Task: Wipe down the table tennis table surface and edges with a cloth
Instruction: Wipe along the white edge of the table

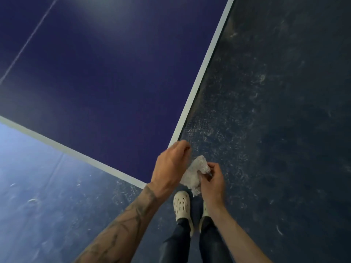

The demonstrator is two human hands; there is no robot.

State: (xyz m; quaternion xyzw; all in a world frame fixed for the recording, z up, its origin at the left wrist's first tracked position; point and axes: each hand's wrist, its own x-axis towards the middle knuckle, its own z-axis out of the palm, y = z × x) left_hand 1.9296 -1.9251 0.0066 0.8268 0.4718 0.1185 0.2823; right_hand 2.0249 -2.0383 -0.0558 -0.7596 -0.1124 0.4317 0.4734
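Observation:
The table tennis table [106, 88] has a dark blue top with white border lines, and its near corner points toward me. A crumpled white cloth [195, 172] hangs just off that corner, above the floor. My left hand [171, 163] covers the corner of the table with its fingers curled over the cloth's left side. My right hand [212, 179] pinches the cloth's right side between thumb and fingers. The part of the cloth under my left palm is hidden.
A dark blue, scuffed floor [275, 111] with pale dusty marks surrounds the table on the right and below. My feet in pale perforated clogs [181, 205] stand right at the corner. A thin white centre line [28, 40] crosses the tabletop at far left.

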